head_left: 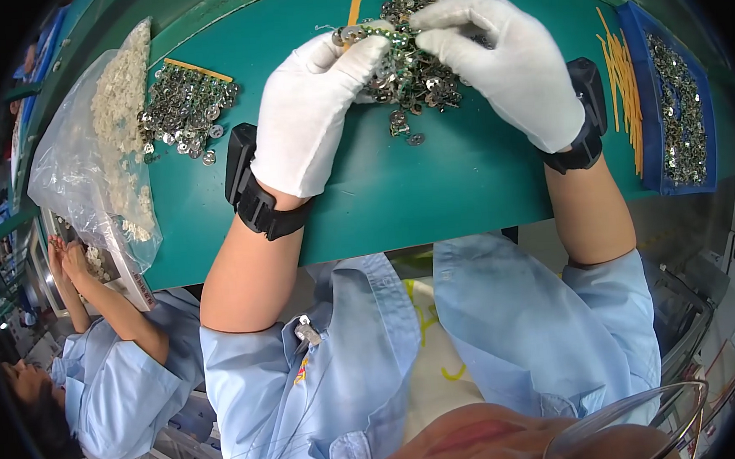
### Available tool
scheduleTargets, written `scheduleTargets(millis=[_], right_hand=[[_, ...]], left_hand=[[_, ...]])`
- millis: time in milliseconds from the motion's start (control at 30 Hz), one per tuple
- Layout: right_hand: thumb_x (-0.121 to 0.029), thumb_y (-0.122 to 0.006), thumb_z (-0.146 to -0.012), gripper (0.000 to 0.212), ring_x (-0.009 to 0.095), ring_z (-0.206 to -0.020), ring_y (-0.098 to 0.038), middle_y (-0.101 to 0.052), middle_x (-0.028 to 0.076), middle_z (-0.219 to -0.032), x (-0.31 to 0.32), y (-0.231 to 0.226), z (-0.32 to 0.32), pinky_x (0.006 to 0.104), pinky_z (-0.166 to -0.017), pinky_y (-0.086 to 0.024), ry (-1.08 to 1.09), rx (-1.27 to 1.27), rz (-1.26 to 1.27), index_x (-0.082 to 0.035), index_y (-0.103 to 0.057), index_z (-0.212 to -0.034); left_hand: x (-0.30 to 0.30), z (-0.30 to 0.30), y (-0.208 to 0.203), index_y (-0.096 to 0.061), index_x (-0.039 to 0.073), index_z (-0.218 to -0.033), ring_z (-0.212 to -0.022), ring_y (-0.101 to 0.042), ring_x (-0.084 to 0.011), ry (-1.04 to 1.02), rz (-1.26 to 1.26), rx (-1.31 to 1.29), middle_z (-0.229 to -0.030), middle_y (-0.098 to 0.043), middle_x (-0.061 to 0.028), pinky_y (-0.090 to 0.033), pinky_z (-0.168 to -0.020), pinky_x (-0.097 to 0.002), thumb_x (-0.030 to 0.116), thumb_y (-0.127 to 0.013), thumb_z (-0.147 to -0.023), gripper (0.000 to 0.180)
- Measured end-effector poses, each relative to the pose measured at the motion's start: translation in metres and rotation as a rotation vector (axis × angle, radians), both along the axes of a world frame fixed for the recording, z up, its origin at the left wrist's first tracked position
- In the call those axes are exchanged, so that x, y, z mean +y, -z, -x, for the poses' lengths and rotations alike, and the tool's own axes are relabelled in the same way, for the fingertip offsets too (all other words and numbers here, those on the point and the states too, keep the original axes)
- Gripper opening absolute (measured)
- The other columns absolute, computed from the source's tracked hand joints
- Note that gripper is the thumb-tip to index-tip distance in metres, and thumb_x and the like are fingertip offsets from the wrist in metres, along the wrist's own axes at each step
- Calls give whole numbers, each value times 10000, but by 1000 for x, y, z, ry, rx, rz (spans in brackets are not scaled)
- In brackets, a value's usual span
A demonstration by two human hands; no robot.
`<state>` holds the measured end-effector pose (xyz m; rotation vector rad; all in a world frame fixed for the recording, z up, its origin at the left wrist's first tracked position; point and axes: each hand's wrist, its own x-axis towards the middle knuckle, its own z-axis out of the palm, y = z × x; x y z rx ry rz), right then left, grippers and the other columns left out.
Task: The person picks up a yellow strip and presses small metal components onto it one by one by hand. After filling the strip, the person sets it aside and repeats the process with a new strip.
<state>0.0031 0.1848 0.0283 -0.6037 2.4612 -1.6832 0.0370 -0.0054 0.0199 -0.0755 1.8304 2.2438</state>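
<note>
My left hand [308, 107], in a white glove, is closed, thumb and fingers pinching some small round metal parts [364, 34] with green bits among them. My right hand [504, 61], gloved too, bends over the same heap from the other side. Its thumb and index finger come together at the parts; whatever they grip is too small to make out. Under and between both hands lies the loose heap of metal parts [439, 86] on the green work surface [431, 175]. A thin orange stick [357, 1] runs up from beside my left fingertips.
At left, another pile of metal parts [179, 115] has an orange stick [198, 70] along its top. A clear plastic bag [69, 168] holds whitish small pieces [123, 93]. Several orange sticks [624, 87] lie right, beside a blue bin [649, 120] of metal parts. A co-worker [125, 387] sits at lower left.
</note>
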Motion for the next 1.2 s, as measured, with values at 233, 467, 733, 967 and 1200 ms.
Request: scheduleTargets(millis=[233, 467, 733, 967, 1200], right_hand=[[-80, -636, -834, 129, 109, -807, -572, -621, 49, -888, -1, -1, 1, 225, -708, -446, 72, 82, -108, -7, -674, -934], [-98, -624, -852, 117, 106, -800, -554, -618, 44, -884, -6, -4, -7, 227, -720, -436, -16, 94, -138, 13, -642, -885], [-114, -592, -885, 133, 82, -826, -518, -596, 17, -884, 5, 11, 2, 217, -766, -405, -116, -258, 246, 14, -609, -919], [-117, -578, -887, 148, 92, -846, -529, -605, 28, -901, -2, 2, -4, 225, -774, -412, -19, -264, 177, 13, -620, -945], [-84, -622, -843, 143, 120, -871, -573, -624, 57, -943, -7, -2, -3, 245, -792, -446, -3, 330, -139, 19, -634, -941]], left_hand=[[2, 0, 3, -649, 27, -1054, -776, -527, -33, -46, 47, 58, -867, -614, 34, -421, -706, -175, 214, -598, -908, 242], [5, -3, 3, -637, 6, -1043, -796, -537, -42, -9, -8, 77, -875, -619, 17, -426, -731, -183, 169, -616, -896, 220], [-4, 0, 10, -619, -1, -1006, -807, -548, -57, 101, -177, 1, -885, -624, -3, -434, -746, -193, 127, -612, -895, 169], [1, -1, 6, -623, -6, -1025, -787, -544, -57, 20, -150, 3, -881, -609, 6, -434, -724, -188, 186, -599, -909, 225], [0, 1, 2, -635, -4, -1037, -815, -546, -56, -15, 45, -13, -896, -614, 0, -428, -740, -188, 197, -614, -898, 246]])
